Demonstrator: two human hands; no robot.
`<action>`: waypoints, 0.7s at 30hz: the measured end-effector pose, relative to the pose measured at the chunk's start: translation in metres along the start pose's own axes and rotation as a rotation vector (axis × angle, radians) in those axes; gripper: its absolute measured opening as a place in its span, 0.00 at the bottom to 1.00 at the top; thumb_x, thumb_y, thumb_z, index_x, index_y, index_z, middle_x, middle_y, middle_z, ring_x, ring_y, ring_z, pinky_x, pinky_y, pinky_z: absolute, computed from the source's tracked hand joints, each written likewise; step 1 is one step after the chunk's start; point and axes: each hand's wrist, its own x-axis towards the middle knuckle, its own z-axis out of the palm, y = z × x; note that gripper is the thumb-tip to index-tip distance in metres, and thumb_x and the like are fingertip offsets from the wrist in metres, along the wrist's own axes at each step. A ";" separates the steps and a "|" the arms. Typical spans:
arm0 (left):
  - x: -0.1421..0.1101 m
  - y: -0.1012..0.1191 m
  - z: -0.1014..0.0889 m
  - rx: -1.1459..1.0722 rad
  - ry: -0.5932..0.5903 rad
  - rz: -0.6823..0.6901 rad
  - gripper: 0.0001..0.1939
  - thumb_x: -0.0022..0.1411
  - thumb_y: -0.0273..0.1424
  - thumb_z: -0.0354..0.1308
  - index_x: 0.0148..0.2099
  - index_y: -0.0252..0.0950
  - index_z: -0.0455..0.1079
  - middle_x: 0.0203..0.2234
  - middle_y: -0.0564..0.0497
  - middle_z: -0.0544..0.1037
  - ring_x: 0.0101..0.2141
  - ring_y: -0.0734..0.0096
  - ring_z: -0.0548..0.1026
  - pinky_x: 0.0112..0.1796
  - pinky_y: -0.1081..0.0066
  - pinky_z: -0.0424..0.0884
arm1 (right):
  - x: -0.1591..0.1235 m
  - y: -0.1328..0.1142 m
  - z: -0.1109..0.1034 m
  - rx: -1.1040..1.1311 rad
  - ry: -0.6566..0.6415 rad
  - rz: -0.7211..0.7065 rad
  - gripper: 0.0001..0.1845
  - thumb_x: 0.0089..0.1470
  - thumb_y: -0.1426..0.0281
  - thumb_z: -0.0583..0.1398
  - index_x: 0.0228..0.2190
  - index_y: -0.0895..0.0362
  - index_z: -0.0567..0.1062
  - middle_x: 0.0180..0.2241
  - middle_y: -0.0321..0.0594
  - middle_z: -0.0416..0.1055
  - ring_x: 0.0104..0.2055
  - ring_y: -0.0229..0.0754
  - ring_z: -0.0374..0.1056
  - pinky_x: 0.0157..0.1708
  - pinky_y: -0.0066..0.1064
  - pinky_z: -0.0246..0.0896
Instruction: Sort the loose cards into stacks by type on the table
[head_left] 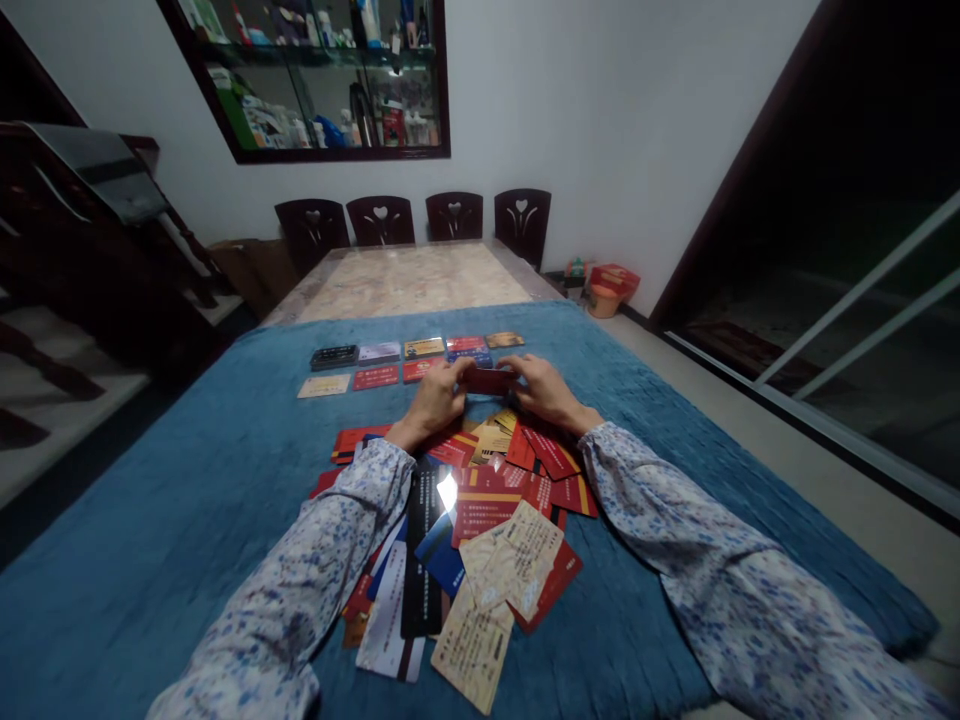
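Observation:
Both my hands hold one dark red card [489, 380] between them, just above the blue cloth. My left hand [437, 398] pinches its left end and my right hand [546, 390] grips its right end. Below my wrists lies a loose heap of cards [480, 530], red, beige, black, blue and white, overlapping one another. Beyond the held card, two short rows of sorted cards [416, 360] lie side by side on the cloth. My sleeves are pale with a small blue flower print.
A blue quilted cloth [187, 480] covers the near part of a long table; the far part shows a marbled top [409, 280]. Several dark chairs [412, 220] stand at the far end. A glass cabinet [322, 70] hangs on the wall. A red bucket [611, 288] sits on the floor at right.

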 end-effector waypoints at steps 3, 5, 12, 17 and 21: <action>0.000 -0.002 0.001 0.035 -0.020 -0.017 0.20 0.62 0.21 0.54 0.55 0.35 0.74 0.37 0.46 0.78 0.39 0.60 0.75 0.45 0.63 0.73 | -0.001 -0.001 0.000 -0.036 -0.007 0.018 0.19 0.60 0.75 0.59 0.53 0.56 0.76 0.41 0.46 0.78 0.41 0.49 0.71 0.44 0.37 0.64; -0.001 -0.003 0.002 0.041 -0.024 -0.024 0.19 0.62 0.21 0.54 0.54 0.36 0.74 0.36 0.46 0.78 0.38 0.60 0.75 0.45 0.62 0.73 | -0.001 -0.002 0.001 -0.059 -0.011 0.031 0.19 0.61 0.75 0.59 0.53 0.55 0.75 0.40 0.46 0.77 0.41 0.48 0.71 0.43 0.36 0.63; -0.002 -0.005 0.003 0.054 -0.056 -0.031 0.22 0.61 0.20 0.54 0.56 0.37 0.73 0.38 0.44 0.79 0.39 0.58 0.76 0.46 0.60 0.74 | -0.003 -0.002 0.004 -0.111 -0.041 0.035 0.19 0.62 0.75 0.60 0.53 0.54 0.75 0.42 0.47 0.78 0.43 0.49 0.71 0.43 0.35 0.62; -0.003 -0.004 0.003 0.126 -0.086 -0.029 0.24 0.60 0.20 0.55 0.57 0.37 0.71 0.37 0.44 0.78 0.40 0.57 0.77 0.46 0.61 0.74 | -0.004 -0.002 0.004 -0.115 -0.077 0.056 0.23 0.60 0.76 0.62 0.56 0.54 0.73 0.44 0.47 0.80 0.45 0.49 0.73 0.43 0.35 0.62; -0.003 -0.003 0.002 0.156 -0.126 -0.029 0.22 0.61 0.22 0.56 0.58 0.35 0.70 0.37 0.42 0.78 0.40 0.54 0.78 0.45 0.60 0.74 | -0.006 -0.003 0.005 -0.073 -0.092 0.039 0.26 0.59 0.75 0.62 0.58 0.54 0.71 0.47 0.46 0.80 0.45 0.49 0.74 0.43 0.34 0.63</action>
